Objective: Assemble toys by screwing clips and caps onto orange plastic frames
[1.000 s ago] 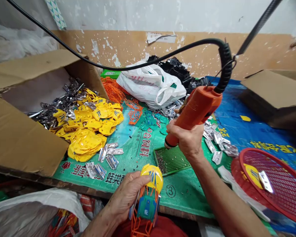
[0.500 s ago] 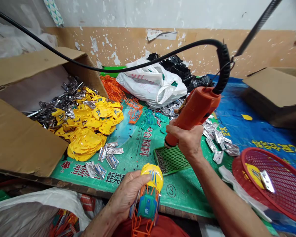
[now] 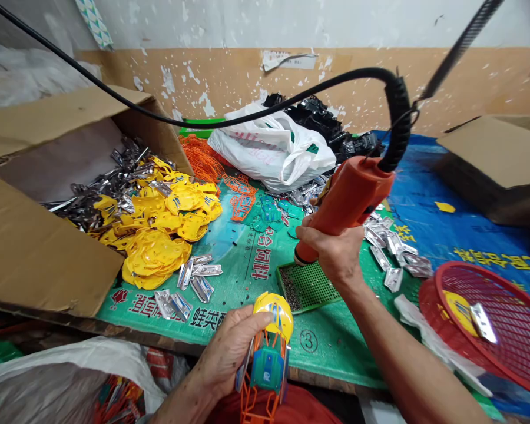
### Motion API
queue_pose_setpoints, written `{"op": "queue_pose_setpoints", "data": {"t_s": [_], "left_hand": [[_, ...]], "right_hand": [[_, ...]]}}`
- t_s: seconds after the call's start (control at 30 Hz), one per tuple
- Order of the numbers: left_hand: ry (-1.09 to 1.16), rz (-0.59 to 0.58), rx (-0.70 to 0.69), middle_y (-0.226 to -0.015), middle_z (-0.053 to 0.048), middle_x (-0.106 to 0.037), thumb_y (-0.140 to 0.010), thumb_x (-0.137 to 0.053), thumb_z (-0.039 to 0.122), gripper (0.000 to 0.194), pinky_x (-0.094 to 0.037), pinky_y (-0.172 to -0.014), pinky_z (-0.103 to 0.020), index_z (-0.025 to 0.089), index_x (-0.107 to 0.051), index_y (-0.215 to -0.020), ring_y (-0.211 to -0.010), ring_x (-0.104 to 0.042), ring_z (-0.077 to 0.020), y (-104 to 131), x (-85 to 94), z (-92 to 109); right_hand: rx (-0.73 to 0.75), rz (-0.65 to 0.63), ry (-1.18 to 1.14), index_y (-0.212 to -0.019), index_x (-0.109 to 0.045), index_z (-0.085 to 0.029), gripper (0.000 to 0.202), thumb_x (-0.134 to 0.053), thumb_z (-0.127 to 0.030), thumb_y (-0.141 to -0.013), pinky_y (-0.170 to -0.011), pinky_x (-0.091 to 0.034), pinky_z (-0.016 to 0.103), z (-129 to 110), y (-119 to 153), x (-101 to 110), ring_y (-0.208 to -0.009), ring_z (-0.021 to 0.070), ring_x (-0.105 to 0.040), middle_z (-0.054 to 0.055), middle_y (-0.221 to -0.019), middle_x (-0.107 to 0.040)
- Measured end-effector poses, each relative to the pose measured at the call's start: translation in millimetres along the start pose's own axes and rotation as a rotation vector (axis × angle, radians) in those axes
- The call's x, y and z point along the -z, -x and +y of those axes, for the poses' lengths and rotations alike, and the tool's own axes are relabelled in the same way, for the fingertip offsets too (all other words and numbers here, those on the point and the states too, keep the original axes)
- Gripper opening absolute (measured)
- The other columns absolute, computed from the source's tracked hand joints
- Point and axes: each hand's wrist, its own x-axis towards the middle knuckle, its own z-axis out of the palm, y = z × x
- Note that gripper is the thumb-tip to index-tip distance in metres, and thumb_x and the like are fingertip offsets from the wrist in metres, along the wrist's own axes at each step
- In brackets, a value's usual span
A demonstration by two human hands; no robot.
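Above green sheeting (image 3: 344, 359), a plastic assembly (image 3: 267, 366) was clasped by the left hand (image 3: 233, 346), an orange tool (image 3: 348, 194) by the right hand (image 3: 341, 254).

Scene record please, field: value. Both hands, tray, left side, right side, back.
left hand: holds yellow, teal and orange plastic assembly, thumb on yellow end
right hand: grips orange-red cylindrical power tool with ribbed black cable
tray: green perforated plastic tray, small dark pieces heaped at left
left side: open brown cardboard box, flat yellow plastic pieces spread from it
right side: red plastic mesh basket containing yellow piece, silver strip
back: white plastic bag, heaped black parts behind
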Motion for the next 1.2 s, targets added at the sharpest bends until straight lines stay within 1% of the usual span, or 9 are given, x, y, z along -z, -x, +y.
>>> {"op": "queue_pose_setpoints", "data": {"t_s": [0.17,0.37,0.5,0.67,0.83,0.97,1.1,1.2], "left_hand": [[-0.021,0.000,0.000,-0.065,-0.007,-0.070,-0.068,-0.075,0.031,0.027,-0.047,-0.050,-0.020,0.008,-0.072,-0.084,-0.051,-0.060,-0.0116,0,-0.4,0],[-0.010,-0.001,-0.006,-0.061,-0.006,-0.069,-0.065,-0.076,0.030,0.027,-0.046,-0.048,-0.019,0.008,-0.073,-0.079,-0.048,-0.058,-0.0106,-1,-5.1,2],[0.007,0.010,-0.012,-0.060,-0.007,-0.069,-0.062,-0.078,0.032,0.028,-0.045,-0.047,-0.019,0.008,-0.073,-0.074,-0.049,-0.058,-0.0108,-2,-6.9,2],[-0.013,-0.003,-0.017,-0.059,-0.006,-0.069,-0.064,-0.077,0.036,0.028,-0.044,-0.047,-0.018,0.009,-0.072,-0.072,-0.048,-0.057,-0.0102,-2,-8.3,0],[-0.026,0.002,-0.014,-0.061,-0.007,-0.069,-0.064,-0.077,0.036,0.030,-0.045,-0.048,-0.019,0.009,-0.073,-0.074,-0.048,-0.057,-0.0105,-2,-8.4,-1],[-0.020,0.000,-0.021,-0.061,-0.007,-0.069,-0.063,-0.078,0.036,0.031,-0.044,-0.047,-0.019,0.009,-0.073,-0.076,-0.048,-0.057,-0.0104,-2,-7.2,-2],[-0.019,-0.007,-0.016,-0.063,-0.007,-0.070,-0.065,-0.077,0.034,0.031,-0.045,-0.048,-0.019,0.008,-0.074,-0.081,-0.050,-0.057,-0.0106,-3,-6.1,-3],[-0.008,-0.001,-0.008,-0.063,-0.008,-0.070,-0.066,-0.076,0.035,0.032,-0.044,-0.047,-0.019,0.007,-0.074,-0.083,-0.050,-0.057,-0.0104,-3,-6.4,-3]], "right_hand": [[0.011,0.010,0.017,-0.055,-0.058,-0.018,0.019,-0.076,-0.020,-0.050,-0.054,-0.048,0.031,0,1,0,-0.056,0.0136,-0.053,-0.003,-0.060,-0.060],[0.013,0.037,-0.060,-0.055,-0.061,-0.017,0.016,-0.076,-0.017,-0.051,-0.049,-0.046,0.029,-3,-4,3,-0.051,0.0120,-0.052,-0.003,-0.058,-0.059],[0.009,0.030,-0.126,-0.059,-0.064,-0.016,0.015,-0.078,-0.017,-0.053,-0.048,-0.046,0.029,-9,-5,11,-0.051,0.0123,-0.054,-0.002,-0.061,-0.061],[0.019,0.016,-0.196,-0.066,-0.066,-0.017,0.019,-0.080,-0.018,-0.054,-0.051,-0.048,0.030,-16,0,15,-0.053,0.0139,-0.057,-0.001,-0.064,-0.063],[0.036,0.002,-0.163,-0.054,-0.063,-0.016,0.015,-0.077,-0.014,-0.052,-0.048,-0.046,0.028,-6,-1,7,-0.050,0.0116,-0.054,-0.002,-0.061,-0.061],[0.022,0.016,-0.111,-0.054,-0.062,-0.017,0.015,-0.077,-0.017,-0.052,-0.047,-0.046,0.027,1,-1,4,-0.049,0.0113,-0.053,-0.003,-0.058,-0.060],[0.026,0.025,-0.079,-0.052,-0.062,-0.017,0.015,-0.077,-0.018,-0.052,-0.048,-0.046,0.027,1,-1,4,-0.050,0.0115,-0.053,-0.003,-0.058,-0.061],[0.005,0.023,-0.054,-0.055,-0.062,-0.017,0.015,-0.077,-0.019,-0.050,-0.048,-0.046,0.027,0,-1,3,-0.050,0.0116,-0.053,-0.003,-0.057,-0.061]]}}
